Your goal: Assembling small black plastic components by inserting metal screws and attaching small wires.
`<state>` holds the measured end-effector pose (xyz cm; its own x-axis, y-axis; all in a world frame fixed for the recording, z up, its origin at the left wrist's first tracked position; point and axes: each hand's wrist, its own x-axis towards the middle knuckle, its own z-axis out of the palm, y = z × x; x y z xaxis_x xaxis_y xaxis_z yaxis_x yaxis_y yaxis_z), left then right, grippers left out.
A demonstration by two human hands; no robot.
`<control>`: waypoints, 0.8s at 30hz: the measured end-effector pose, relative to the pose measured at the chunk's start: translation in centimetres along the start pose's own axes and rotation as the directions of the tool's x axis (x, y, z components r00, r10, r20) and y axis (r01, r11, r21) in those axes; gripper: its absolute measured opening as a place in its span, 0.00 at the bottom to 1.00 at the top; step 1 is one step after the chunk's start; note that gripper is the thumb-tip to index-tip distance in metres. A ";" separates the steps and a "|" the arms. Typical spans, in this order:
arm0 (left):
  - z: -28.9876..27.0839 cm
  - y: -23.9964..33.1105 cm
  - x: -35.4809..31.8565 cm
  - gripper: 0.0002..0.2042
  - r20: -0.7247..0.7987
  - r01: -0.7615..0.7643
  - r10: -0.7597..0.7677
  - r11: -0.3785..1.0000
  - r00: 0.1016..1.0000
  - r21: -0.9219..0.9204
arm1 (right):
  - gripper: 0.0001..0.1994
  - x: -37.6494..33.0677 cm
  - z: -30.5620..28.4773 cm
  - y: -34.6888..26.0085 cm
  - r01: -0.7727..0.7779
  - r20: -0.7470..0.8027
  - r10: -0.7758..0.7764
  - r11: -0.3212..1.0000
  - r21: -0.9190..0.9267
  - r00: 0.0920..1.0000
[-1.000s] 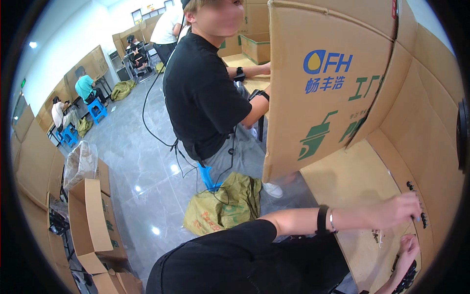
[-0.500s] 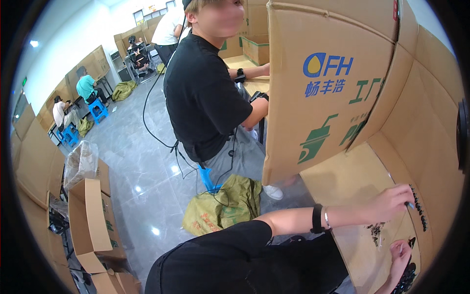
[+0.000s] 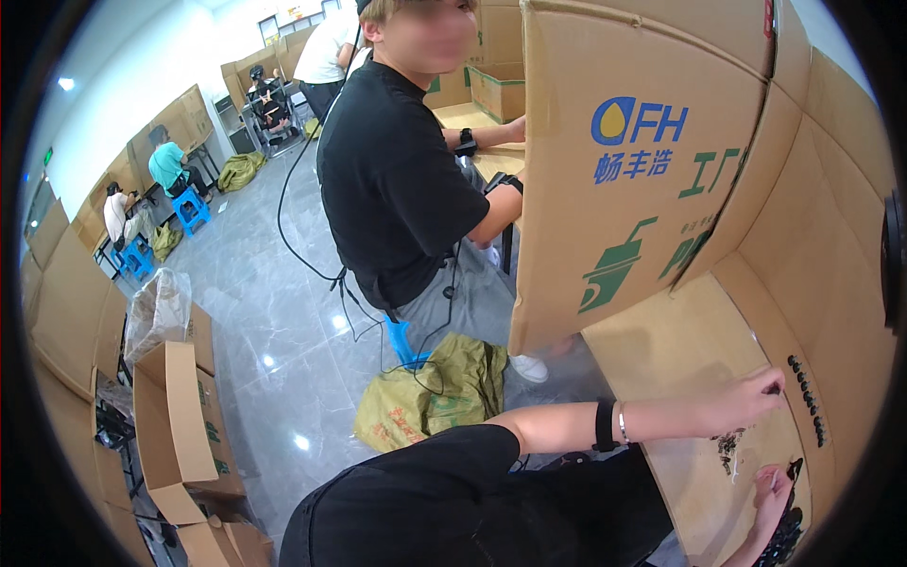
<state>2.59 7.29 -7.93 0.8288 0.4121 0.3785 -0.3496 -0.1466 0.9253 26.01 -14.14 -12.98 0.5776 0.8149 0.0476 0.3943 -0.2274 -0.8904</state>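
My left hand [image 3: 751, 397], wearing a black band and a bracelet, reaches across the tabletop [image 3: 661, 331]. Its fingers are closed on a small dark piece [image 3: 775, 387], too small to name. Just beyond it, a row of small black parts [image 3: 806, 402] lines the back edge of the table. My right hand [image 3: 772, 487] is lower down with its fingers pinched together; what they hold, if anything, I cannot make out. A black piece [image 3: 795, 468] shows by its fingertips. Between the hands lies a heap of small dark bits [image 3: 726, 449]. A pile of black parts [image 3: 786, 539] sits beside my right wrist.
Cardboard walls [image 3: 642, 217] enclose the table. Left of the partition, a person in black [image 3: 397, 180] sits on a blue stool [image 3: 406, 345]. A green-yellow sack [image 3: 435, 397] lies on the floor. Open cartons [image 3: 189, 416] stand further left, with more people working behind.
My left hand has drawn back a little from the row of black parts, down and leftward. My right hand has barely moved.
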 end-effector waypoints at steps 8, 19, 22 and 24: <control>1.5 -3.9 0.3 0.13 0.023 -0.440 0.547 0.647 0.837 0.623 | 0.08 -2.3 1.1 -3.2 0.186 0.392 -0.216 0.976 0.114 0.894; 3.5 -3.1 -1.9 0.10 0.288 -0.592 0.517 0.719 0.806 0.364 | 0.15 1.8 -2.1 1.5 0.270 -0.272 -0.023 0.223 0.936 0.962; 2.2 -2.9 -1.3 0.09 0.135 -0.452 0.480 0.641 0.867 0.620 | 0.12 0.5 -1.5 2.3 0.260 -0.328 0.157 0.342 0.903 0.932; 2.4 -4.1 -0.4 0.07 -0.132 -0.254 0.420 0.739 0.898 0.625 | 0.10 -0.9 -0.6 2.1 -0.024 0.022 0.012 0.691 0.722 1.000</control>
<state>4.77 5.60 -11.80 0.5394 0.4272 0.7257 -0.1958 -0.7745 0.6015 26.77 -15.68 -14.62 0.5663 0.8237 0.0270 -0.2575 0.2080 -0.9436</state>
